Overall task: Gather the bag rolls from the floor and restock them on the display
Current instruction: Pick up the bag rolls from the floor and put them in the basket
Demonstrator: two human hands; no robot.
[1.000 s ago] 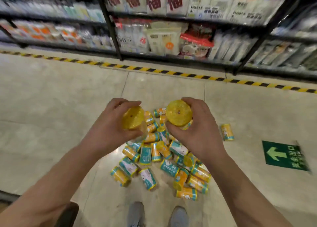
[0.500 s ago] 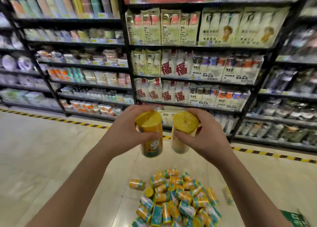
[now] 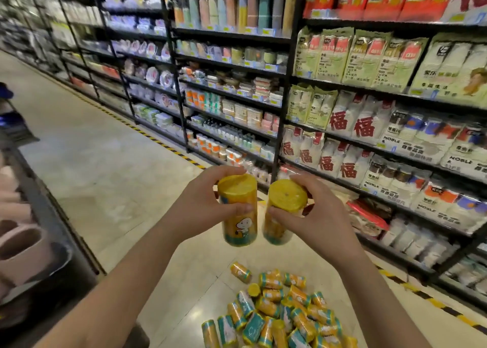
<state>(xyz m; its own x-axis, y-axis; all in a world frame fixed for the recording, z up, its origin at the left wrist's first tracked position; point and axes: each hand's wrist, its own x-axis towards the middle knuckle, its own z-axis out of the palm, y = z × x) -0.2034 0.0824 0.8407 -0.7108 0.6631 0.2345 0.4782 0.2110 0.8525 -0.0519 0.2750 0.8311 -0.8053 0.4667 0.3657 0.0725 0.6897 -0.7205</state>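
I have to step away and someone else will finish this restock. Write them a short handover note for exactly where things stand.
Left hand: closed around one yellow bag roll, held upright at chest height.
Right hand: closed around a second roll, also upright, right beside the first.
Pile of rolls: lying loose on the floor just ahead of you, one stray roll at its far edge.
Done: two rolls picked up.
Left: place these two on the display, which I cannot identify from here, then gather the rest of the pile.
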